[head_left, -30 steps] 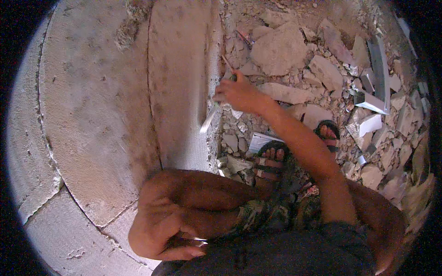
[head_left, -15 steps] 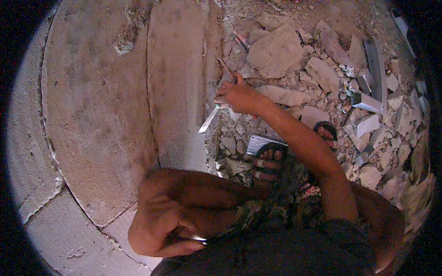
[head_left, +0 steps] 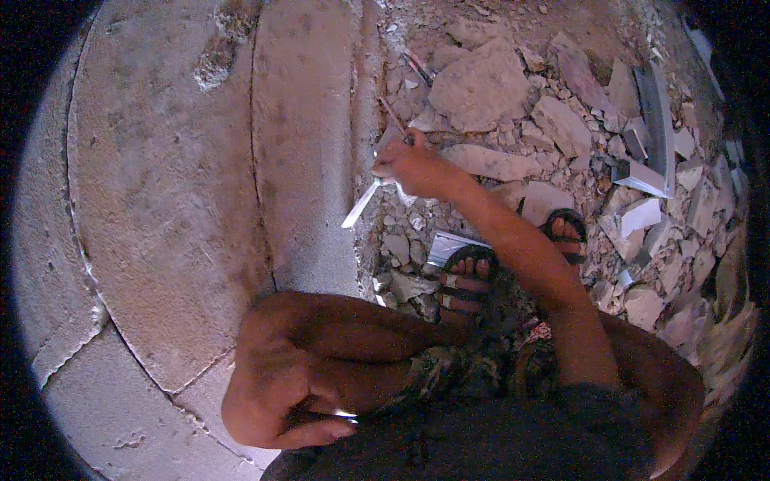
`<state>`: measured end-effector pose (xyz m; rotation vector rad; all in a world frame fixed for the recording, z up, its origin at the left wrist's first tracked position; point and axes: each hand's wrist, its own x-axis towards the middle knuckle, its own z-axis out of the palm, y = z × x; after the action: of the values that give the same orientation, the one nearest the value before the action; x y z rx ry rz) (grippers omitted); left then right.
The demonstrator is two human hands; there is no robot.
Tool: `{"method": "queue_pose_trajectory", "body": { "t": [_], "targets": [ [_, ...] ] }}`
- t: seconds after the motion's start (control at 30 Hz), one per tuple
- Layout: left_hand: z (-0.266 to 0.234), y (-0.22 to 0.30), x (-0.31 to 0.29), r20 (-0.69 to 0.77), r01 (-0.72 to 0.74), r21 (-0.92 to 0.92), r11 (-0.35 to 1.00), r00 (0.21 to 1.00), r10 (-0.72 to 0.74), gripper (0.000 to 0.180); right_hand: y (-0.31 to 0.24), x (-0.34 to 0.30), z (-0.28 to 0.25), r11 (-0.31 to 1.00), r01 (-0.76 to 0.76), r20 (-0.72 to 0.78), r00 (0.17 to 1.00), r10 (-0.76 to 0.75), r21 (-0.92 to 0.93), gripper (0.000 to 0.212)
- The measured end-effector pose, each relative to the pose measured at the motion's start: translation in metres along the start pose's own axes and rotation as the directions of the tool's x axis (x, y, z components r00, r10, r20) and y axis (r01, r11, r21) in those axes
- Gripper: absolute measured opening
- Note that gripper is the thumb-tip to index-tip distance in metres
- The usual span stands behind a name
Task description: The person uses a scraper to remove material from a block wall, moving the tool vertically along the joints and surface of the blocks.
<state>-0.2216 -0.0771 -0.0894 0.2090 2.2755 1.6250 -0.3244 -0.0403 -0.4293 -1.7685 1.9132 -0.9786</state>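
Note:
My right hand (head_left: 411,167) is closed at the edge between the stone slabs and the rubble. A thin reddish-brown stick (head_left: 393,115) sticks out of it up and to the left. From its lower side a narrow white strip (head_left: 361,204) slants down to the left over the slab edge. A pale flat piece (head_left: 388,139) shows beside the knuckles, partly hidden. What I take for my left hand (head_left: 285,409) rests bent by my left knee, mostly in shadow. A small bright spot shows beside it; I cannot make out whether it is something held.
Long worn stone slabs (head_left: 168,184) lie on the left. Broken stones, with a large flat rock (head_left: 481,86), cover the ground ahead and right. Pale angled metal-like pieces (head_left: 642,177) lie among them. A silvery packet (head_left: 453,247) touches my sandalled foot (head_left: 468,276).
The view has shifted slightly. My right hand stays at the slab edge with the stick and strip, the strip's tip a little higher and further left in the picture.

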Motion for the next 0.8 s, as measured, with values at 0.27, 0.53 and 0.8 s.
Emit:
{"method": "queue_pose_trajectory", "body": {
  "t": [0.27,0.53,0.8],
  "targets": [
    [-0.001,0.001,-0.002,0.011,0.006,-0.004,1.000,1.000,-0.006,0.024,-0.008,-0.003,-0.002,1.000,0.009,-0.012,1.000,-0.008,0.028,0.042],
    [-0.001,-0.001,0.008,0.014,-0.011,-0.012,1.000,1.000,0.011,0.025,0.003,-0.006,0.001,0.998,0.027,-0.028,0.999,-0.028,-0.048,0.042],
    [0.001,-0.001,0.014,0.020,-0.023,-0.025,0.999,1.000,0.024,0.026,-0.002,-0.009,-0.002,1.000,0.008,0.002,1.000,-0.008,-0.009,0.038]
  ]
}}
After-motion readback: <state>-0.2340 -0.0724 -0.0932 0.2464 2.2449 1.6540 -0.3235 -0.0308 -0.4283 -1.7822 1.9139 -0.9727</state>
